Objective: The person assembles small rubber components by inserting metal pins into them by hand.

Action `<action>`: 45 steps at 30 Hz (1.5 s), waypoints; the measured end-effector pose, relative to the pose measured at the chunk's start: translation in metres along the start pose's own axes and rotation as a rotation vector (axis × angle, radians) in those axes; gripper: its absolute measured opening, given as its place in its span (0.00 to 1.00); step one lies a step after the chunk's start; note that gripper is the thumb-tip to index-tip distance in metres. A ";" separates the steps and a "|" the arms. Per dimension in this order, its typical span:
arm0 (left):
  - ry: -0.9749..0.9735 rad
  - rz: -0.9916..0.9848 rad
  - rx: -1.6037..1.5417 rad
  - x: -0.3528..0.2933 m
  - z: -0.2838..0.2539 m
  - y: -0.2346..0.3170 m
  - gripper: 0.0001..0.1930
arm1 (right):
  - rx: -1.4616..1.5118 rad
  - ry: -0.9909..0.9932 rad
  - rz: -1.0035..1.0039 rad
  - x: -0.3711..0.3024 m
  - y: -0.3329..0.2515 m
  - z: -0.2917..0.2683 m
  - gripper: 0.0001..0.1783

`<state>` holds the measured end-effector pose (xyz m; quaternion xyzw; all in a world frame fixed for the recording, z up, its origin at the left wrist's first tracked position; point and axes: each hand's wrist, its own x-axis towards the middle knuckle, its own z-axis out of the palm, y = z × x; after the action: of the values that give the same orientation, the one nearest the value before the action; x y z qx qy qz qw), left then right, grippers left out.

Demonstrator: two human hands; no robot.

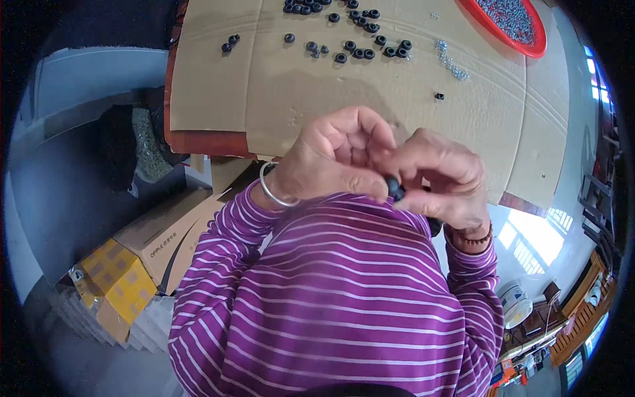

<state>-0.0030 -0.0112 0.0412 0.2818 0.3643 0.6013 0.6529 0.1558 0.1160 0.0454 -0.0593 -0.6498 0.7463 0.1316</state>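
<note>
Between the fingertips of both hands sits a small round black part (394, 188), mostly covered, so its exact kind is unclear. My left hand (337, 155), with a silver bangle at the wrist, pinches it from the left with thumb and fingers. From the other side my right hand (446, 178) grips the same part, a beaded bracelet on its wrist. Farther off on the cardboard (291, 99) lie several black ring-shaped parts (359, 53). One small black piece (439, 96) lies apart, beyond my right hand.
At the far right a red tray (539, 33) holds many small silvery metal pieces. A short trail of such pieces (451, 61) lies on the cardboard. Cartons (159, 231) and a yellow-taped box (116, 278) stand on the floor to my left.
</note>
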 end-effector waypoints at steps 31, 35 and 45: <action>1.025 0.518 1.218 -0.015 -0.140 0.007 0.06 | -0.381 0.369 0.053 -0.001 0.038 0.026 0.12; 1.033 0.539 1.304 -0.012 -0.172 0.006 0.08 | -0.596 0.514 0.036 -0.007 0.042 0.017 0.08; 0.708 0.601 1.605 0.022 -0.131 0.001 0.12 | -0.815 0.509 -0.025 -0.003 0.046 0.010 0.08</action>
<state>-0.1097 0.0013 -0.0363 0.5319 0.7613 0.3641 -0.0706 0.1500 0.0998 0.0016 -0.2788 -0.8373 0.3909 0.2616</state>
